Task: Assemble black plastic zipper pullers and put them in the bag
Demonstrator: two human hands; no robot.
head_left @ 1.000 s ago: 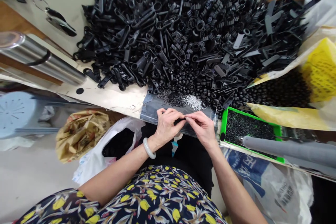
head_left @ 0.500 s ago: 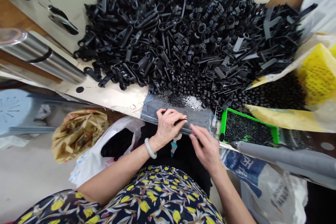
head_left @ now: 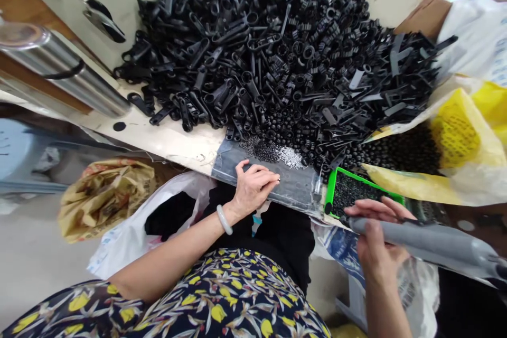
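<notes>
My left hand point(head_left: 255, 186), with a pale bangle on its wrist, rests on the dark grey mat point(head_left: 299, 186) at the table's front edge. Its thumb and fingertips pinch a small dark piece, too small to name. To the right, my right hand point(head_left: 378, 253) has closed around a grey electric screwdriver point(head_left: 430, 237), thumb on the near side and fingers beyond. The tool's tip points left, by the green tray point(head_left: 329, 193) of tiny black parts. Silver pins or screws point(head_left: 291, 157) lie in a small heap on the mat, beside small dark pieces point(head_left: 266, 152).
A large heap of black plastic parts point(head_left: 245, 53) covers the back of the table. A steel flask point(head_left: 79, 76) stands at left. A yellow and white bag point(head_left: 455, 132) of small black pieces lies open at right. Bags point(head_left: 106, 195) sit below the left edge.
My right hand has moved right, from beside my left fingertips to the electric screwdriver, and taken hold of it. My left hand keeps its pinch in nearly the same place. The view has shifted slightly.
</notes>
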